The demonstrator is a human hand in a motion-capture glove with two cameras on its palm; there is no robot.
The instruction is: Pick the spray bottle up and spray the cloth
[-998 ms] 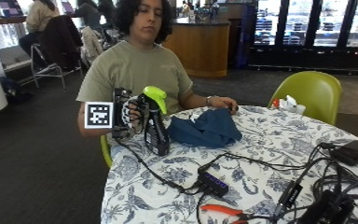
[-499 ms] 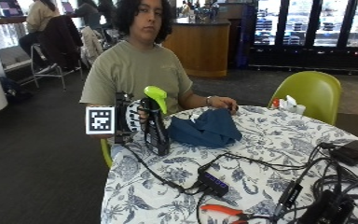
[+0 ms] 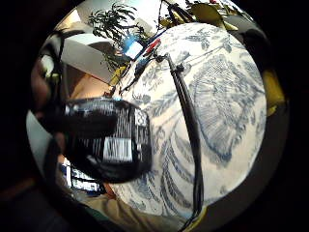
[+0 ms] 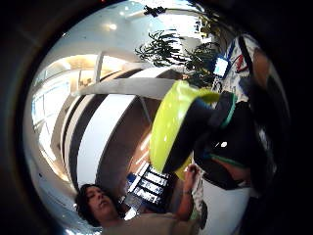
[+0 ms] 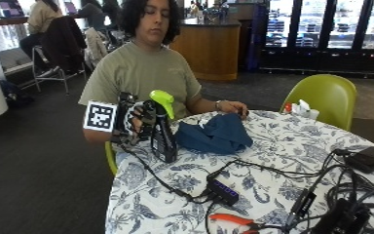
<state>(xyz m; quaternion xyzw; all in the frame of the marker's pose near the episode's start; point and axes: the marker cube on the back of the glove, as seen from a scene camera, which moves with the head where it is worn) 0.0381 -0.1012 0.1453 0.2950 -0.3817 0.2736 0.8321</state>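
From the outside view we see the gloved right hand (image 5: 138, 124) wrapped around the neck of the bottle (image 5: 163, 139), which stands upright at the near edge of the tabletop (image 5: 284, 161) with its green head on top, just beside the blue cloth (image 5: 214, 136), whose far side the bare left hand (image 5: 234, 108) touches. In the little finger side palm view we find the bottle's (image 3: 108, 140) dark labelled body close to the palm above the patterned tabletop (image 3: 227, 111), where a black cable (image 3: 188, 125) runs. In the thumb side palm view the bottle's (image 4: 188, 129) green head and black collar fill the middle.
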